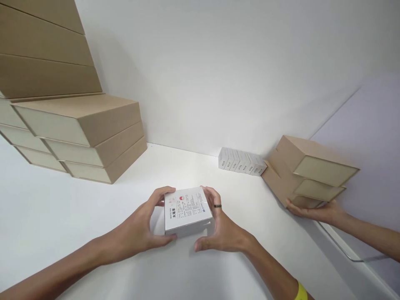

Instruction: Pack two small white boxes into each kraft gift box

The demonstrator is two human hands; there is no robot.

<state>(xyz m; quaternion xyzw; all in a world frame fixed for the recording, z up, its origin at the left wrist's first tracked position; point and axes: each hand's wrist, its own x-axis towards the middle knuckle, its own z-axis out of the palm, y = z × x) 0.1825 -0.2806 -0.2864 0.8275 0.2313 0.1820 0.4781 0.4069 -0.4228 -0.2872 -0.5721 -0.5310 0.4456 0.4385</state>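
Note:
A small white tea box (188,209), printed "WHITE TEA" with a red mark and rows of small text, is held low over the white table, label side up. My left hand (146,221) grips its left end, fingers behind and thumb at the front lower edge. Around the right end curls my right hand (221,225), with a dark ring on one finger and its thumb near the front face. Parts of the fingers behind the box are hidden. Whether the box's underside touches the table, I cannot tell.
Large brown cartons (109,129) are stacked at the left against the wall. A row of several small white boxes (240,161) stands at the back right. Beside it, another person's hand (321,212) supports a tilted stack of brown cartons (312,166) near the table's right edge.

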